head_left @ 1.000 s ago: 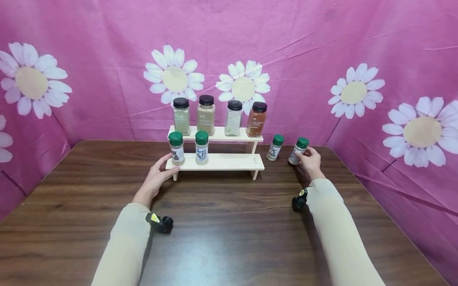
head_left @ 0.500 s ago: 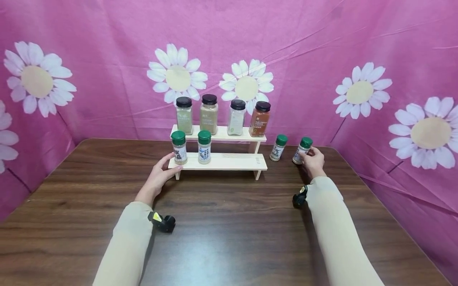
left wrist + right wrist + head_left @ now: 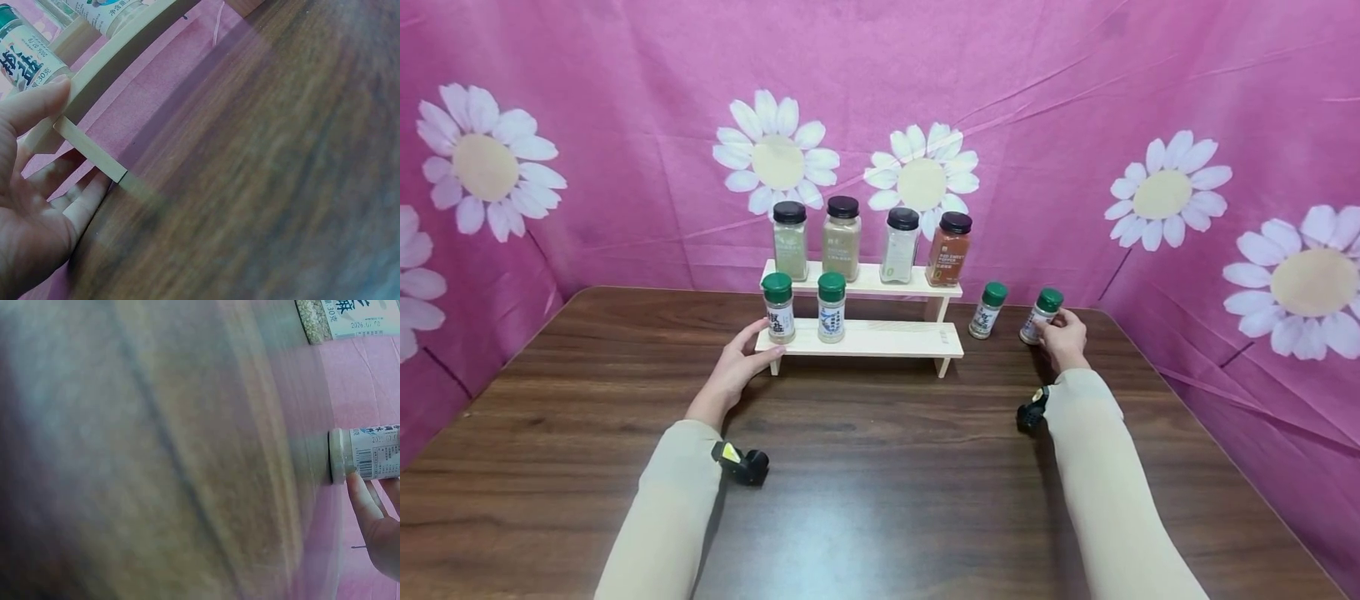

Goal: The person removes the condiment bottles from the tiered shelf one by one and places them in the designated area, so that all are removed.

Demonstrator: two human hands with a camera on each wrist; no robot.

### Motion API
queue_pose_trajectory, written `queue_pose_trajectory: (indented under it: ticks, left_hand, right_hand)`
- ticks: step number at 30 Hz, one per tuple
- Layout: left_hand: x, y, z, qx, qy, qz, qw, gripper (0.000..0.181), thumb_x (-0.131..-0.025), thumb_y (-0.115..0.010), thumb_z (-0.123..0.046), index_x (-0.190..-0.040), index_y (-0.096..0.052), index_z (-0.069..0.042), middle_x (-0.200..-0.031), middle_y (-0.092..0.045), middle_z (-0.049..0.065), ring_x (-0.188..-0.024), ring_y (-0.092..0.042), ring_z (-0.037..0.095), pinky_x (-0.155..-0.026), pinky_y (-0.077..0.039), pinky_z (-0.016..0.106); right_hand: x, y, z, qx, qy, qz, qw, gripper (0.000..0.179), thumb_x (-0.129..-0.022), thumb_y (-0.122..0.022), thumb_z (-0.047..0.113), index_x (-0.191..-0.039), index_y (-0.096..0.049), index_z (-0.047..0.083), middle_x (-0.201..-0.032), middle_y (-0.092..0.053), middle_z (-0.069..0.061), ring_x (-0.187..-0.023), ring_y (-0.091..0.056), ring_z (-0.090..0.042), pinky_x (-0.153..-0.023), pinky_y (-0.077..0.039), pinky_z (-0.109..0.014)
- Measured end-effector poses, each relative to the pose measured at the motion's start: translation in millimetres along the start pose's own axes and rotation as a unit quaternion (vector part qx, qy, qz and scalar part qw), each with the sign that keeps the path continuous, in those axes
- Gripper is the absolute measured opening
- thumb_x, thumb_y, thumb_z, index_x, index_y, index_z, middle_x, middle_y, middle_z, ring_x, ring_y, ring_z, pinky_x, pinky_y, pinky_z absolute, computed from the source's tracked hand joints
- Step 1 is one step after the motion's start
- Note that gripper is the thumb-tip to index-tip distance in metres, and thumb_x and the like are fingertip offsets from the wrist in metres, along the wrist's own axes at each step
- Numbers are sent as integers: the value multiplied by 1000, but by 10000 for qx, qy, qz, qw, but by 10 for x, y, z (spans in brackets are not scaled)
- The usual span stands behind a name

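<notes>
In the head view, my left hand [image 3: 735,371] holds the left end of a two-tier wooden spice rack [image 3: 895,338]. The left wrist view has the thumb [image 3: 47,100] on the shelf's edge beside a green-capped spice jar [image 3: 28,53], with other fingers behind the rack's leg [image 3: 90,152]. A second green-capped jar [image 3: 831,312] stands to its right on the lower tier. At the right, my right hand [image 3: 1063,340] grips another green-capped spice jar [image 3: 1040,317], upright on the table; some of its fingers are hidden. The right wrist view shows that jar's label [image 3: 378,453].
Several black-capped jars stand on the upper tier, among them a red one [image 3: 948,250] at its right end. Between the rack and my right hand stands one more green-capped jar [image 3: 987,311]. A pink flowered cloth [image 3: 1022,167] hangs behind the brown table [image 3: 880,467].
The head view has shifted slightly, so the scene sits a little further right. Both hands keep their holds, and the rack and jars show no clear movement.
</notes>
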State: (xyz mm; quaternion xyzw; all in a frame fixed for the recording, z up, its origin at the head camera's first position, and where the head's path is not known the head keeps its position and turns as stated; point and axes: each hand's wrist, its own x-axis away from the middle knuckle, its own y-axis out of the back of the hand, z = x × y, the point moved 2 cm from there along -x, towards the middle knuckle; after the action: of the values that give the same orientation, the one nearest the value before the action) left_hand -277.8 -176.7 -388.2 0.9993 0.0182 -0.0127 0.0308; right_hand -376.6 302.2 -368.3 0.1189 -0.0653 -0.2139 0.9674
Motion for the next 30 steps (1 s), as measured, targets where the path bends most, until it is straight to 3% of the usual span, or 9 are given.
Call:
queue_pose_trajectory:
  ticks: [8,14,19,23,30]
  left_hand:
    - [-11,-12,-14,35,54,-30,10000,66,-79,-63,-12,-134,-28,-6,-136,-24,17,-119,-24,24,-96,-23,37]
    - [-5,-5,-9,42,73,-31,10000,66,-79,-63,-11,-134,-28,-5,-136,-24,17,-120,-23,24,-96,-23,37]
    - [-7,-3,5,48,34,-35,10000,66,-78,-64,-11,-134,-29,-5,-136,-25,15,-121,-23,23,-96,-22,36]
    - [-6,-7,18,115,21,-13,9999,65,-78,-63,-9,-134,-28,-5,-135,-28,15,-116,-30,23,-92,-29,33]
    - [-5,-10,19,73,86,-15,9999,66,-79,-63,-11,-134,-28,-7,-135,-28,15,-112,-32,23,-89,-32,30]
  right_hand:
    - [47,30,64,-384,18,180,9991,53,-82,-54,6,-131,-33,4,-129,-36,-17,-109,-40,-23,-86,-37,-35]
    - [107,78,71,-96,190,361,9991,58,-82,-56,8,-133,-29,3,-130,-36,-18,-111,-39,-25,-87,-37,-36]
    - [159,131,52,316,569,402,9971,58,-81,-58,11,-130,-31,0,-126,-40,-21,-99,-48,-18,-84,-39,-36]
    - [211,175,31,370,554,319,9973,59,-79,-61,12,-129,-33,0,-124,-41,-21,-84,-50,-8,-81,-42,-35]
    - [369,248,46,194,604,726,9953,64,-81,-60,15,-132,-25,-2,-128,-34,-23,-86,-48,-8,-87,-36,-41]
